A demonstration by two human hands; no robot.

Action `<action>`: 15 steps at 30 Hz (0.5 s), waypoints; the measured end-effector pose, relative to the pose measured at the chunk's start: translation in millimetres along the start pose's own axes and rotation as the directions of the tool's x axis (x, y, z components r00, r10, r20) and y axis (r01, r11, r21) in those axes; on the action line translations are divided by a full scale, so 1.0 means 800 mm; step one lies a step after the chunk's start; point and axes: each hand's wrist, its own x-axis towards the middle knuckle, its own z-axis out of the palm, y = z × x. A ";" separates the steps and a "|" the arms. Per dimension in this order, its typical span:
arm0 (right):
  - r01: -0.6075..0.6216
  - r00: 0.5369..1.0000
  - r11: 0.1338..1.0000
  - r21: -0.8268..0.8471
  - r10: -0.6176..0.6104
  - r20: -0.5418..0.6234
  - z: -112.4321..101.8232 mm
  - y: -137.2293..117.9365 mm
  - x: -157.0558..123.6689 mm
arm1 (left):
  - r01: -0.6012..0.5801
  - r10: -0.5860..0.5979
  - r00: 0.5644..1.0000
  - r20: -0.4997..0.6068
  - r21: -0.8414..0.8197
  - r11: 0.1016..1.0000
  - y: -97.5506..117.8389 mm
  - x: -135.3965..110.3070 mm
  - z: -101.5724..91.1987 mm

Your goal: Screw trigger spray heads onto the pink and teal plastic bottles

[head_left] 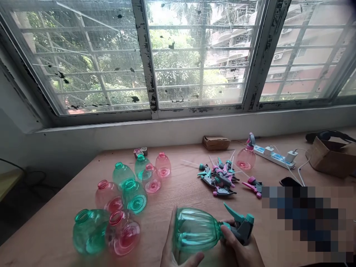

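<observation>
A clear green spray bottle [197, 229] lies sideways in front of me, its trigger sprayer head [241, 227] pointing right. My left hand [178, 252] is wrapped round the bottle's base end, thumb below and fingers behind. At the neck, my right hand [241, 248] grips the dark grey and green sprayer head, with the thumb near the collar. The sprayer sits on the bottle's neck; whether its thread is fully engaged I cannot tell. Beyond my hands lies a pile of loose trigger sprayers [219, 176] in pink, green and grey.
Several open green and pink bottles, including a near pink bottle [124, 233], stand on the left of the wooden table [172, 196]. A pink bottle with its sprayer [246, 158] stands at the back, near a power strip [274, 156], a cardboard box [332, 155] and a small carton [216, 143].
</observation>
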 end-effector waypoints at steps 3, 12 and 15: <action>0.006 1.000 1.000 0.025 -0.005 -0.016 -0.002 0.004 0.000 | -0.033 0.032 0.999 0.008 0.037 0.999 -0.007 0.000 -0.003; 0.030 0.999 0.999 0.011 -0.030 -0.017 -0.006 0.009 0.003 | -0.011 0.008 0.998 0.068 0.056 0.998 0.006 0.002 0.000; 0.025 0.999 0.999 0.045 -0.024 -0.034 -0.004 0.007 0.002 | -0.035 0.031 0.997 0.066 0.052 0.998 0.002 -0.001 0.000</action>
